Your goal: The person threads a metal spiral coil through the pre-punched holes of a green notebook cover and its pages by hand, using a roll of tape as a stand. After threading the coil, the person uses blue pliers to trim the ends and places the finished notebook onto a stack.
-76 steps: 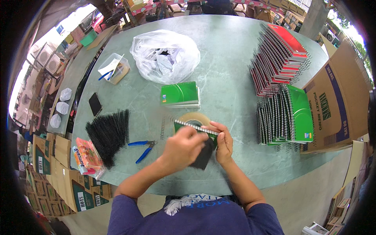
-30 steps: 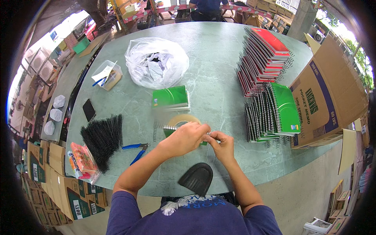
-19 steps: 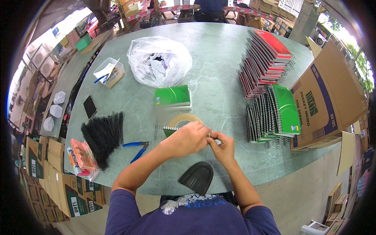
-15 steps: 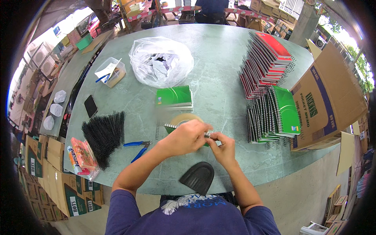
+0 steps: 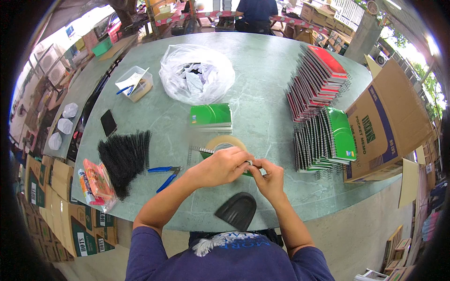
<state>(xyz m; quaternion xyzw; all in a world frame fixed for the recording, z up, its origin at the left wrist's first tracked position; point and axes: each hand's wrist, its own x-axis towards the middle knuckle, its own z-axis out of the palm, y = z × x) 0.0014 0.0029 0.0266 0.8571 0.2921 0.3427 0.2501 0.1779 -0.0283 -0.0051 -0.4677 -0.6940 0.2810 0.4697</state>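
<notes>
A small green spiral notebook [image 5: 206, 152] lies mostly hidden under my hands, its coil wire [image 5: 195, 150] sticking out past the left end. My left hand [image 5: 226, 166] is closed over it with the fingers curled. The thumb and fingers of my right hand [image 5: 269, 178] pinch together at the notebook's right end, meeting my left fingertips. A small pale grey bit shows between them, too small to make out. Just behind my hands sits a roll of tan tape [image 5: 217, 142]. A short stack of green notebooks [image 5: 210, 115] lies farther back.
Left: blue-handled pliers [image 5: 164, 178], black coils [image 5: 124, 161], plastic packets [image 5: 97, 180], phone [image 5: 108, 122], plastic tub [image 5: 135, 85]. A plastic bag [image 5: 197, 75] stands behind. Right: red notebooks [image 5: 318, 79], green notebooks [image 5: 323, 140], cardboard box [image 5: 382, 122]. A black rounded pad [image 5: 237, 210] lies near me.
My right hand has tilted slightly and its fingertips sit closer against my left fingers. The view has shifted a little; the things on the table stay in place.
</notes>
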